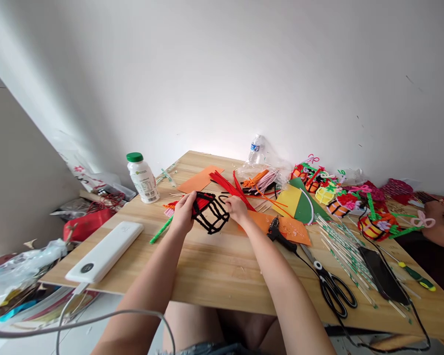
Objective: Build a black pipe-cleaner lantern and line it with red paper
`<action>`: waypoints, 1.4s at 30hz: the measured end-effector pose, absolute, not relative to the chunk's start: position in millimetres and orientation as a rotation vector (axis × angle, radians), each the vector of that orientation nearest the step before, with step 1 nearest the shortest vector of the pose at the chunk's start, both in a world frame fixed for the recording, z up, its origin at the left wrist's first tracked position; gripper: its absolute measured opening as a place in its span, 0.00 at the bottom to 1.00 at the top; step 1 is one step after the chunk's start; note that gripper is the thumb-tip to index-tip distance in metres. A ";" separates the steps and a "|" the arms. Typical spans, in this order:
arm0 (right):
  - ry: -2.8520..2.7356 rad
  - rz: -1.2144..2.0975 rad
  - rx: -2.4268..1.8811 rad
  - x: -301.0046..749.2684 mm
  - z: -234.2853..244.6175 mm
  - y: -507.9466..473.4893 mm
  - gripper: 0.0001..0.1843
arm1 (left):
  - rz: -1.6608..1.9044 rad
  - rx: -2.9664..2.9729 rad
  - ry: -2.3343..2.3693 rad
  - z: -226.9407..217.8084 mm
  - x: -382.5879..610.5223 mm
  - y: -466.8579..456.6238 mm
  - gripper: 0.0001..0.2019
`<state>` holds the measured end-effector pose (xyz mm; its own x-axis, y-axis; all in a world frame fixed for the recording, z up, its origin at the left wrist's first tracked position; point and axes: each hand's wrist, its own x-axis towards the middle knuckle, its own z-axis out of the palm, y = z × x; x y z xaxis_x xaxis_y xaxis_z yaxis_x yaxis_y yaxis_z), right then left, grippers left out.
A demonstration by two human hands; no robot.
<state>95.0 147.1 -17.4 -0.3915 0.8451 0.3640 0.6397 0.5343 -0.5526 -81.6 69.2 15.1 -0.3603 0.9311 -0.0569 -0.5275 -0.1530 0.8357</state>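
Observation:
A small lantern-like frame of black pipe cleaners [211, 228], with red filling one side, is held up above the table. My left hand [185, 213] grips its left edge. At its right side my right hand [237, 210] is closed in a pinch, with a curled black pipe-cleaner end [222, 198] by the fingertips. Whether that end belongs to the frame I cannot tell. Just behind the hands lie a bundle of red pipe cleaners [231, 186] and an orange sheet [201, 180]. A green twisted stick [161, 230] pokes out beside my left wrist.
A glue gun [280, 234], scissors [331, 286], wrapped sticks [342, 246], a phone [383, 273] and a screwdriver [416, 276] lie rightward. Colourful pipe-cleaner lanterns [329, 195] stand behind them. Left are a white bottle [142, 180] and a cabled power bank [105, 251]. Another person's arm [442, 227] shows far right.

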 end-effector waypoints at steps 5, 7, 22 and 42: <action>-1.691 0.658 -1.119 127.9 -1.6 148.1 0.15 | 1.418 0.294 0.867 20.3 -84.4 68.6 0.13; -1.583 0.734 -1.080 143.1 9.6 141.1 0.16 | 1.349 0.254 0.923 18.1 -80.8 69.1 0.13; -1.153 1.486 -0.709 182.0 32.7 37.9 0.11 | 1.386 0.816 1.412 -14.5 -53.4 70.8 0.08; -1.568 0.826 -0.838 161.2 36.7 11.9 0.15 | 1.385 1.243 0.944 25.2 -31.0 11.9 0.24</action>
